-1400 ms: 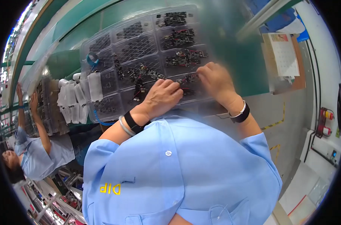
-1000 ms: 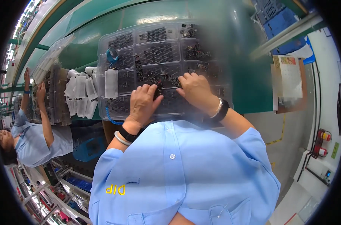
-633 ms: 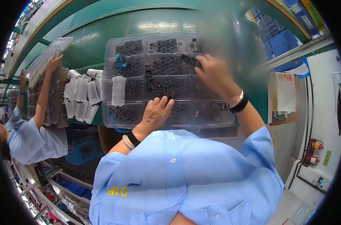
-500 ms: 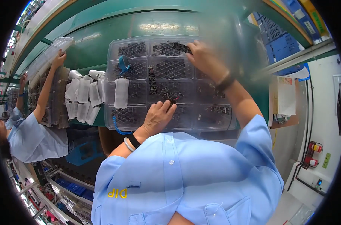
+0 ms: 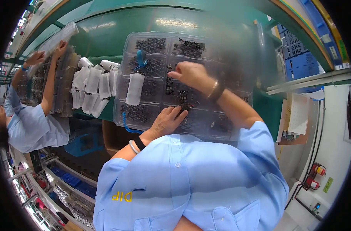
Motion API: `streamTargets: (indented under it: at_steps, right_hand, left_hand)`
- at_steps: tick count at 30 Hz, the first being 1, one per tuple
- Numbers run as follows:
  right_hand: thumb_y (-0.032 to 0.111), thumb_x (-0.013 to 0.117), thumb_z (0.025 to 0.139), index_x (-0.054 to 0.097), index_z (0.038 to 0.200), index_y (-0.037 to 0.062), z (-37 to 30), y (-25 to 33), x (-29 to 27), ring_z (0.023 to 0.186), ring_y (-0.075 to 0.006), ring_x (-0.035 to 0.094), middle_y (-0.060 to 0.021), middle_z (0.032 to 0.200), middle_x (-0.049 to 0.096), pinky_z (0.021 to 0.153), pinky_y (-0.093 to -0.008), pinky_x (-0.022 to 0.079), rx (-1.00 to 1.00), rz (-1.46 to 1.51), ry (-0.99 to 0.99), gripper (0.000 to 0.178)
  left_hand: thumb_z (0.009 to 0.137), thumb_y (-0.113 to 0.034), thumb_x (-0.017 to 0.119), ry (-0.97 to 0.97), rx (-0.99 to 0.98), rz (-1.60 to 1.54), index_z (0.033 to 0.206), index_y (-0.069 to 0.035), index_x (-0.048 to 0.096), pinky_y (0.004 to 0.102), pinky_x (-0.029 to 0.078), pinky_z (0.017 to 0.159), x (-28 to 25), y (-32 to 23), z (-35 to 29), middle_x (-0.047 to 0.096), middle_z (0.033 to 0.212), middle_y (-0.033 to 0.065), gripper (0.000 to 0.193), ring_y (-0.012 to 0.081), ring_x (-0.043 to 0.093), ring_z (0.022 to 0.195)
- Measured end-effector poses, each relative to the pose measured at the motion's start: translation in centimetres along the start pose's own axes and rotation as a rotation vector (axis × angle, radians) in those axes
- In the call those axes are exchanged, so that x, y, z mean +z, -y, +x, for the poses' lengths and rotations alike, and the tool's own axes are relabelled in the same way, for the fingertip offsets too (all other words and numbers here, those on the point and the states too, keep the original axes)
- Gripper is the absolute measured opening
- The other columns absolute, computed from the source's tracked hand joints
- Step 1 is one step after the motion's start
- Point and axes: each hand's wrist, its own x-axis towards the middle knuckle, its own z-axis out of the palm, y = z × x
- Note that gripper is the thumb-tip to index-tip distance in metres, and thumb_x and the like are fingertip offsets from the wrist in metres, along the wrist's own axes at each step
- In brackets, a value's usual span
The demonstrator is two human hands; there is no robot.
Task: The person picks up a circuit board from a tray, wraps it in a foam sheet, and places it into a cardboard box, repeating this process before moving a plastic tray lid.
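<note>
Before me lies a clear plastic compartment tray (image 5: 125, 79) with small dark electronic parts in its sections. My left hand (image 5: 168, 121) is at the near middle, its fingertips closed on a small dark circuit board (image 5: 183, 98) with thin wires. My right hand (image 5: 192, 75) hovers over the tray's middle, holding nothing I can see, its thumb and bent forefinger apart. Beside its fingertips a narrow strip of circuit boards (image 5: 169, 82) lies on the tray. Another dark board strip (image 5: 189, 45) lies in a far compartment.
A white wrapped packet (image 5: 135, 89) and a blue strap (image 5: 141, 58) rest on the tray's left side. Several white packets (image 5: 91, 81) are heaped to its left. Further left, a co-worker's hands (image 5: 36, 57) handle a clear tray. Blue crates (image 5: 298, 57) stand at right.
My right hand has let go of the board strip at the far compartment and come back toward the middle strip. The left hand stays on its board. The view has shifted slightly.
</note>
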Motion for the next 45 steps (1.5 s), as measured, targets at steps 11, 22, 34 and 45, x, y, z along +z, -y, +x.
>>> streamTargets:
  at_steps: [11,22,34,45]
  right_hand:
    - [0.025,0.062,0.092,0.059,0.109,0.0006,0.9,-4.8,-1.7,0.069,-0.0152,0.066,-0.0073,0.087,0.068,0.058,-0.0259,0.052,0.180,1.139,-0.190,0.030]
    - [0.016,0.060,0.090,0.056,0.127,0.0105,-2.1,-8.2,-1.4,0.069,-0.0185,0.065,-0.0057,0.082,0.065,0.060,-0.0323,0.053,-0.132,0.327,-0.417,0.037]
    - [0.019,0.069,0.074,0.063,0.106,0.0160,-7.3,-2.8,0.8,0.094,-0.0221,0.055,-0.0043,0.104,0.055,0.075,-0.0339,0.048,-0.677,-0.404,-0.049,0.033]
    - [0.027,0.066,0.085,0.064,0.106,0.0099,-5.3,-7.8,-2.2,0.099,-0.0273,0.059,-0.0080,0.102,0.060,0.082,-0.0399,0.050,-0.246,-0.240,-0.297,0.027]
  left_hand:
    - [0.078,-0.005,0.068,-0.026,0.020,-0.032,0.118,-0.008,0.061,0.0366,0.050,0.083,-0.1,-0.1,-0.4,0.051,0.113,0.0125,0.041,0.0268,0.055,0.097]
    - [0.077,0.001,0.068,-0.063,0.021,-0.155,0.118,-0.007,0.059,0.0376,0.051,0.086,-0.9,0.2,-1.0,0.050,0.116,0.0138,0.043,0.0285,0.056,0.099]
    - [0.073,0.006,0.070,-0.146,-0.006,-0.153,0.116,-0.007,0.060,0.0372,0.053,0.083,-5.7,0.2,-2.5,0.053,0.119,0.0150,0.045,0.0300,0.058,0.099]
    - [0.074,0.006,0.068,-0.244,-0.032,-0.013,0.116,-0.008,0.059,0.0390,0.049,0.085,-9.0,2.9,2.2,0.056,0.113,0.0109,0.045,0.0303,0.056,0.098]
